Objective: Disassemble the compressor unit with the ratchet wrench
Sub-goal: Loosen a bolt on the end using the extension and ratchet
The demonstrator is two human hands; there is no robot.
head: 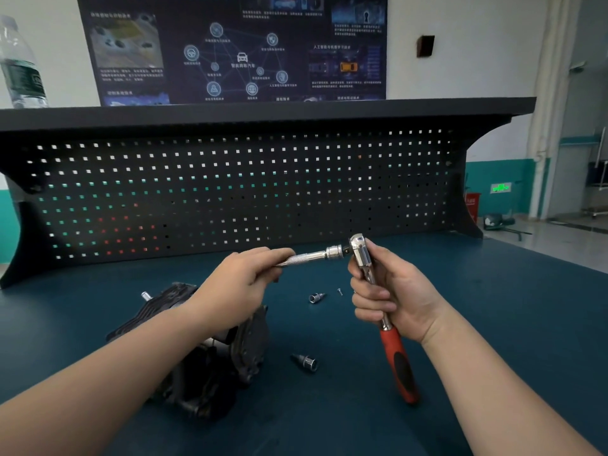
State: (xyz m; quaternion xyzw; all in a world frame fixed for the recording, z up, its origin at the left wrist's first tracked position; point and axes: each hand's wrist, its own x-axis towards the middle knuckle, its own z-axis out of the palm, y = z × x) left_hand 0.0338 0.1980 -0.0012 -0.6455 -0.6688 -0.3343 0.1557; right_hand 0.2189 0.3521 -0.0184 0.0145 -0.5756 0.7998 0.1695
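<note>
My right hand grips the chrome shaft of the ratchet wrench, its red and black handle pointing down and its head up. A chrome extension bar is plugged sideways into the ratchet head. My left hand holds that bar's knurled left end. Both hands are raised above the bench. The dark metal compressor unit lies on the blue benchtop at lower left, partly hidden under my left forearm.
Two loose sockets lie on the bench, one between my hands and one right of the compressor. A small screw lies near the first. A black pegboard walls the back. A water bottle stands on its shelf.
</note>
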